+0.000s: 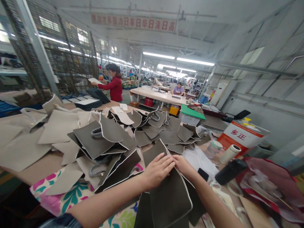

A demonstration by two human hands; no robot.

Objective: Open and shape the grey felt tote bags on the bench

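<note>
In front of me is a dark grey-brown bag piece (169,196) with white edges, one panel hanging toward me. My left hand (158,170) lies across its upper fold, fingers close together and bent over the edge, thumb hidden. Touching the left fingertips, my right hand (184,164) pinches the same white-edged seam with its fingers closed. Beyond both hands spreads a heap of similar dark bag pieces (95,141), some with wrapped loop handles. Light beige pieces (59,126) are piled at the left.
A flower-patterned cloth (59,190) lies under the pieces. On the right are a phone (203,174), a dark bottle (231,171), a cream flask (229,154), a lidded jar (213,148) and an orange-white container (242,136). A co-worker in red (115,87) stands beyond the table.
</note>
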